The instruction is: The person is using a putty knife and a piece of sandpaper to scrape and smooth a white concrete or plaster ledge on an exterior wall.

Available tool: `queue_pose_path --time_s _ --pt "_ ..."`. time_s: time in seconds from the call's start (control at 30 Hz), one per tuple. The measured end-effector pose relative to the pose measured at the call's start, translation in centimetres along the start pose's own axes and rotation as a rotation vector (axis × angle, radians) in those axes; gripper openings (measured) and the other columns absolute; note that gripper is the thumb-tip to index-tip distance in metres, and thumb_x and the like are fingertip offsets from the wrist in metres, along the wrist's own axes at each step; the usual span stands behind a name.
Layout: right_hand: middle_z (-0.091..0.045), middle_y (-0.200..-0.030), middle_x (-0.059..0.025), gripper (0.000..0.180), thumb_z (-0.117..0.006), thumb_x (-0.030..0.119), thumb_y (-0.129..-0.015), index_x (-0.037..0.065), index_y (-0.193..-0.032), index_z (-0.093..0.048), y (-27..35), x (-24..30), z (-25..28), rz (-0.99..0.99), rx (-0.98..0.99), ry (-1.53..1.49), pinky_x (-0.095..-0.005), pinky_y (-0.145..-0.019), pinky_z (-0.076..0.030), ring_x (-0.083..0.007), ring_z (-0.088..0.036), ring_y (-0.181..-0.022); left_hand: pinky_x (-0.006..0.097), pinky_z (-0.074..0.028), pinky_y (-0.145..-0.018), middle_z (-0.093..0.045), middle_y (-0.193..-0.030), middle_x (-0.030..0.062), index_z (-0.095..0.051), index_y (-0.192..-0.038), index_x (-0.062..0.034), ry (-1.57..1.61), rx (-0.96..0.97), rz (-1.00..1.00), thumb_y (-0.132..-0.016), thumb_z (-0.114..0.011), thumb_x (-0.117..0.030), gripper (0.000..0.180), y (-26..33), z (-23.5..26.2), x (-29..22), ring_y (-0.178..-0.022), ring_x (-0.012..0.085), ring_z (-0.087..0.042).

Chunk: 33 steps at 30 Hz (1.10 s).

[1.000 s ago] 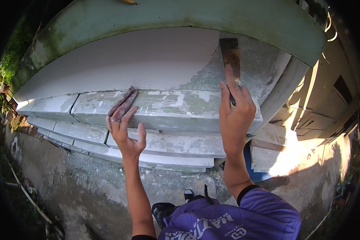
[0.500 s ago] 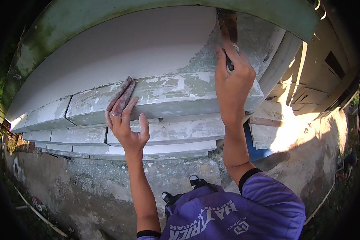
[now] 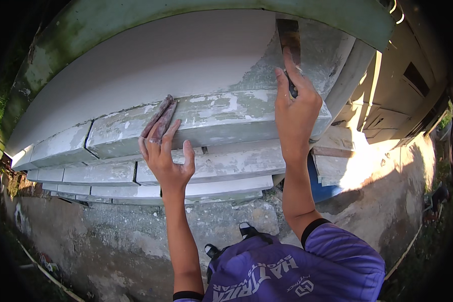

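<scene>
Fingers of the right hand (image 3: 297, 108) are closed around the handle of a putty knife (image 3: 289, 38), whose blade now sits higher on the grey wall patch (image 3: 317, 50) than a second ago, indicating an upward stroke under way. Left hand (image 3: 167, 156) fingers remain spread, pinning a second scraper (image 3: 158, 118) against the moulding ledge (image 3: 221, 118), unchanged.
</scene>
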State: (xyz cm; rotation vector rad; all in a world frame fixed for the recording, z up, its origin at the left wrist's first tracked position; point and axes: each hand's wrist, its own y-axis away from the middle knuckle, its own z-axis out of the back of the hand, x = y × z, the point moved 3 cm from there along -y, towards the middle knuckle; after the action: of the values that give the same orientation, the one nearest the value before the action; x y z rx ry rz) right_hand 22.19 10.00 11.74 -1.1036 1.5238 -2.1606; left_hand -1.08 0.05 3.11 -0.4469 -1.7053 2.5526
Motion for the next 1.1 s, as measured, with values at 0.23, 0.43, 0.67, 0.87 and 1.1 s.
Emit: queue_pose_path --time_s 0.23,0.43,0.67,0.87,1.1 --pt "-0.063 -0.077 -0.0168 0.036 -0.068 0.017 -0.096 0.023 -0.132 -0.070 -1.1 0.8 -0.2 0.010 -0.048 -0.017 -0.0431 -0.063 -0.052 -0.0333 -0.068 -0.072 0.051 -0.021 -0.120 -0.062 -0.126 0.0131 -0.068 -0.128 -0.0123 -0.010 0.040 0.018 -0.083 -0.067 -0.017 0.045 -0.1 0.0 0.0 -0.126 0.0316 -0.053" --pt "-0.063 -0.077 -0.0179 0.037 -0.068 0.017 -0.096 0.023 -0.132 -0.070 -1.3 0.8 -0.3 -0.055 -0.014 0.049 -0.0450 -0.064 -0.050 -0.0336 -0.066 -0.070 0.051 -0.022 -0.120 -0.062 -0.126 0.0137 -0.068 -0.128 -0.0123 0.024 0.044 -0.013 -0.083 -0.068 -0.016 0.045 0.0 0.2 -0.1 -0.126 0.0320 -0.053" --pt "-0.068 -0.085 -0.0219 0.034 -0.067 0.017 -0.096 0.019 -0.130 -0.071 -0.5 0.5 -0.3 -0.033 -0.051 -0.039 -0.0445 -0.071 -0.053 -0.0356 -0.069 -0.077 0.051 -0.022 -0.120 -0.062 -0.127 0.0136 -0.068 -0.129 -0.0122 0.014 0.043 -0.011 -0.083 -0.068 -0.015 0.045 0.0 0.2 -0.2 -0.127 0.0319 -0.053" --pt "-0.072 -0.118 -0.0208 0.032 -0.067 0.022 -0.099 0.015 -0.130 -0.070 -1.6 0.7 0.2 -0.082 -0.035 -0.076 -0.0347 -0.089 -0.054 -0.0239 -0.073 -0.100 0.052 -0.021 -0.120 -0.062 -0.127 0.0130 -0.068 -0.129 -0.0123 0.011 0.054 -0.016 -0.083 -0.068 -0.015 0.046 -0.1 0.5 -0.1 -0.127 0.0321 -0.053" --pt "-0.075 -0.106 -0.0197 0.035 -0.068 0.017 -0.097 0.011 -0.131 -0.069 -2.8 -0.8 1.1 -0.108 0.001 -0.057 -0.0312 -0.074 -0.049 -0.0174 -0.057 -0.076 0.052 -0.029 -0.114 -0.061 -0.124 0.0143 -0.069 -0.125 -0.0135 -0.023 0.030 -0.006 -0.078 -0.070 -0.016 0.047 0.1 -0.1 0.3 -0.124 0.0324 -0.054"
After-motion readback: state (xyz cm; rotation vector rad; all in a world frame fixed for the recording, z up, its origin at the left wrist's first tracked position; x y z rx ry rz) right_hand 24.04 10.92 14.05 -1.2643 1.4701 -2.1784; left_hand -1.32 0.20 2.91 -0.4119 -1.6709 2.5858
